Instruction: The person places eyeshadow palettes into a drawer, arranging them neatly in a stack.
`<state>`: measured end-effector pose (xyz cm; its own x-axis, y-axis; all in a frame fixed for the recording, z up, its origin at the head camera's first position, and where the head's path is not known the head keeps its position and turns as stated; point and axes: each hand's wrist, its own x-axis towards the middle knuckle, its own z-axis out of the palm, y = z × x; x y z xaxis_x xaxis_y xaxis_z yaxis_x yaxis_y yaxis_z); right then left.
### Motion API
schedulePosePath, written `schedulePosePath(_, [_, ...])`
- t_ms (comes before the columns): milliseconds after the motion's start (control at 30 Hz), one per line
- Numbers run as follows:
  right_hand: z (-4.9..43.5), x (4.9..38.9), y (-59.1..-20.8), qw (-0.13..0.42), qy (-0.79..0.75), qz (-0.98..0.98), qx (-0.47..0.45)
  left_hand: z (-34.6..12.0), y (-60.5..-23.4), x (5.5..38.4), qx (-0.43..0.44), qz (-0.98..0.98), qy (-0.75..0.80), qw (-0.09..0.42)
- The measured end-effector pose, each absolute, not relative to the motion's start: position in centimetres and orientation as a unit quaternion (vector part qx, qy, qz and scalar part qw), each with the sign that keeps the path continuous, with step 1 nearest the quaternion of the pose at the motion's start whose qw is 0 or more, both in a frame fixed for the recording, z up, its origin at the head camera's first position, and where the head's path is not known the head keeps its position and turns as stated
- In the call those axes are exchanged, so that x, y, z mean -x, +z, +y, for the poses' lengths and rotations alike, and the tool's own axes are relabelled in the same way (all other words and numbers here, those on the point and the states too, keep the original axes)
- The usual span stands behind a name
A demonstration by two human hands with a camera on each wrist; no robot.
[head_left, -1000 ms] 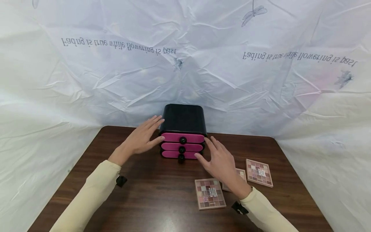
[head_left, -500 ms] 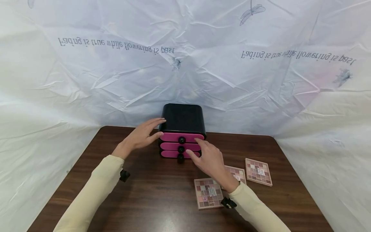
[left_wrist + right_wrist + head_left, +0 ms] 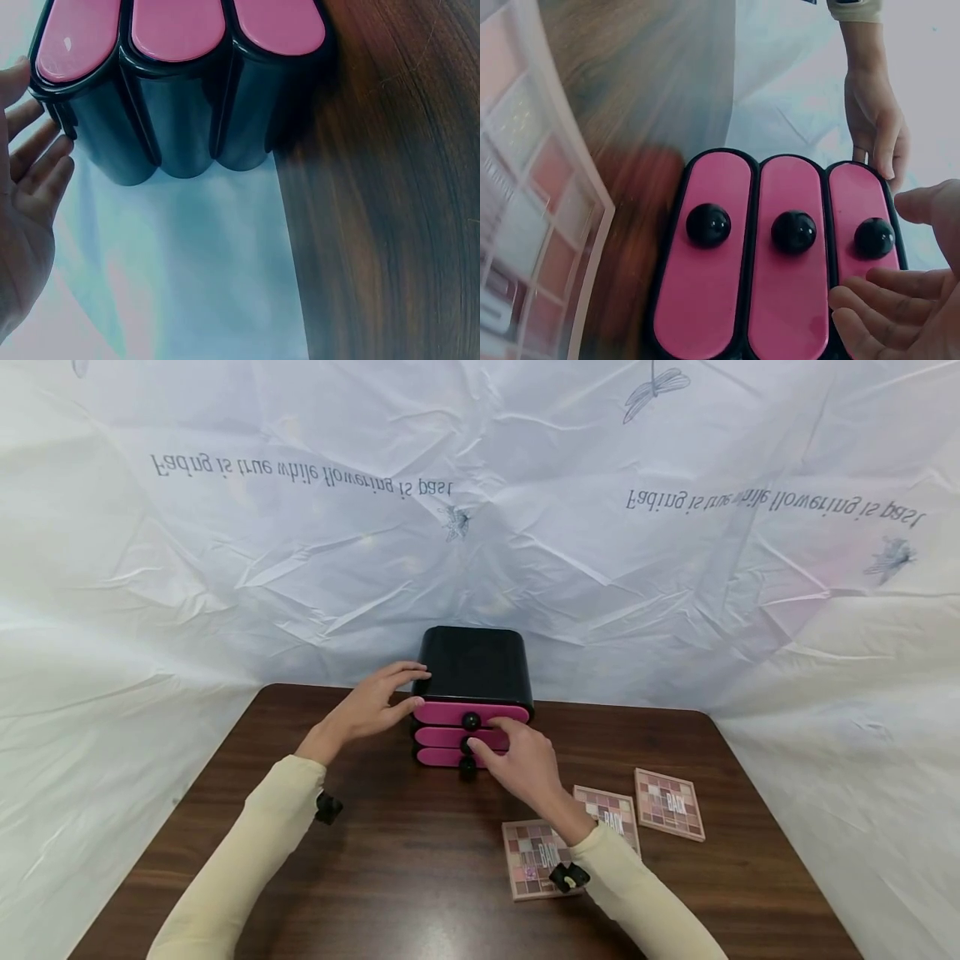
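A small black drawer box with three pink drawers stands at the table's back edge. Each pink drawer front carries a round black knob. My left hand is at the box's upper left side, fingertips over the top edge and thumb by the end of the top drawer. In the left wrist view, its fingers lie along the box's side. My right hand is in front of the drawers, thumb and fingers spread apart near the top knob, holding nothing.
Three square makeup palettes lie on the brown table: one palette partly under the right wrist in view, another palette beside it, and a third palette farther right. A white printed sheet hangs behind and around the table.
My right hand has moved left across the drawer fronts, toward the knobs. My left hand has shifted slightly in onto the box's upper edge. The drawers remain closed.
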<state>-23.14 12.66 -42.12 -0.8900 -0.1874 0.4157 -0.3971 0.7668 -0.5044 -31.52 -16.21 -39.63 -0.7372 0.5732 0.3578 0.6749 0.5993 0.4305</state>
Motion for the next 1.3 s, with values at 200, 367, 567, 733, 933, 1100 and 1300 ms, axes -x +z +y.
schedulePosePath(200, [11.9,23.6,-42.3,0.167,0.332,-0.916,-0.150,-16.0,-39.8,31.8,0.354,-0.884,-0.288,0.104])
schedulePosePath(367, [11.6,24.1,-42.5,0.170,0.348,-0.910,-0.145,-16.0,-40.1,32.1,0.354,-0.875,-0.310,0.111])
schedulePosePath(567, [11.4,24.8,-42.6,0.177,0.371,-0.901,-0.140,-16.1,-40.3,32.2,0.350,-0.871,-0.327,0.113])
schedulePosePath(733, [11.3,25.3,-42.5,0.182,0.387,-0.893,-0.135,-16.0,-40.3,32.1,0.349,-0.871,-0.326,0.116])
schedulePosePath(933, [11.3,25.4,-42.6,0.179,0.400,-0.891,-0.122,-16.0,-40.0,32.0,0.346,-0.873,-0.325,0.113])
schedulePosePath(1100, [11.2,25.2,-42.7,0.177,0.402,-0.891,-0.118,-16.1,-39.9,32.0,0.341,-0.876,-0.323,0.108])
schedulePosePath(1300, [11.3,24.6,-42.8,0.175,0.402,-0.889,-0.131,-16.3,-40.0,32.1,0.344,-0.876,-0.320,0.109])
